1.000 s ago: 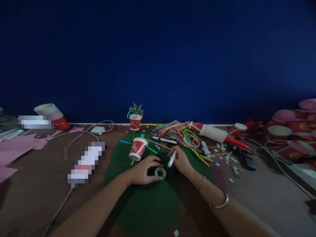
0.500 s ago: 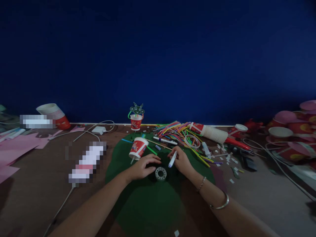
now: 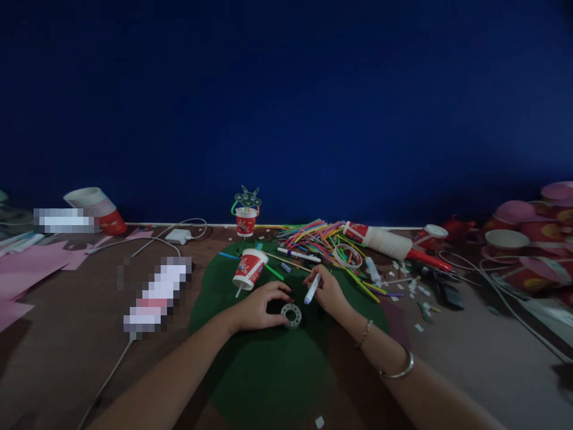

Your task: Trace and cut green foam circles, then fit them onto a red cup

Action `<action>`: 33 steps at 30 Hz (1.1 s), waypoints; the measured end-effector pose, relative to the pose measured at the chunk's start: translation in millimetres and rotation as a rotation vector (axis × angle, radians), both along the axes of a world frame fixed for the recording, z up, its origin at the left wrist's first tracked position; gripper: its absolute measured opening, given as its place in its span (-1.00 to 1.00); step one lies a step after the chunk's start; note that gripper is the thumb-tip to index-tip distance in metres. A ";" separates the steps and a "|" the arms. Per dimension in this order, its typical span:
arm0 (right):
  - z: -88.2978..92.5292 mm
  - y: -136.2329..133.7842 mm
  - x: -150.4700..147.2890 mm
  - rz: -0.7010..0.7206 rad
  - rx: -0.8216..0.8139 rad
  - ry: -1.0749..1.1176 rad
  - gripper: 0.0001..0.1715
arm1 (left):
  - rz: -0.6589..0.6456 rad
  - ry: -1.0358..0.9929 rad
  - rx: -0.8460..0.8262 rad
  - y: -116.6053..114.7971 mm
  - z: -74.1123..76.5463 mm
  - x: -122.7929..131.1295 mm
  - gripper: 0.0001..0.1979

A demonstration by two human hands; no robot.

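My left hand (image 3: 262, 306) curves about a grey ring with a row of round holes, like a tape core (image 3: 292, 316), lying flat on green paper (image 3: 268, 370). The thumb tip rests on its left edge; the index finger bends by its far edge. A white marker with a lavender end (image 3: 312, 289) is pinched in my right hand (image 3: 332, 294), just right of the ring. Its lavender end points down toward me; the other end is hidden by my fingers. Beyond my left hand, a red and white paper cup (image 3: 249, 269) leans with a straw under it.
A paper cup with a green animal face (image 3: 247, 218) stands by the blue wall. Colourful straws (image 3: 313, 239), stacked paper cups (image 3: 385, 242), a tape roll (image 3: 348, 255) and paper scraps (image 3: 421, 289) lie at right. Pink paper (image 3: 36, 266) and a white charger with cable (image 3: 178, 236) are left.
My left fingers have bent more around the ring, and the thumb has come onto its left edge. My right hand with the marker has barely moved.
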State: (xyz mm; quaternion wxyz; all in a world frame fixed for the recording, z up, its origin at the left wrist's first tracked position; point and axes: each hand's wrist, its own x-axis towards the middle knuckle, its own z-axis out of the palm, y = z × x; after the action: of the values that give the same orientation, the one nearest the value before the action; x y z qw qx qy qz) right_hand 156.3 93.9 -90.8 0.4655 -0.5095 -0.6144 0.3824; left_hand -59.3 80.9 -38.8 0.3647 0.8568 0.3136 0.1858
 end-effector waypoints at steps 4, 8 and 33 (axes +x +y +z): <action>0.9 -0.4 -0.3 0.005 0.006 0.007 -0.83 | 0.000 0.006 0.005 -1.5 1.2 0.5 -0.66; 1.8 -0.7 -0.2 0.007 0.003 0.001 -0.84 | 0.008 0.008 0.008 -1.9 2.0 0.4 -0.65; 32.8 -20.0 -6.5 0.273 -0.091 0.261 -0.65 | 0.231 -0.207 0.196 -6.7 -0.1 6.1 -0.60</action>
State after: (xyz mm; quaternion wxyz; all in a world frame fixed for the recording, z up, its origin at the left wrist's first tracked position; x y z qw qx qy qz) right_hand 149.8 73.9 -58.0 0.4614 -0.3883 -0.5942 0.5322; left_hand -53.2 74.2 -38.9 0.2862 0.8229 0.3510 0.3433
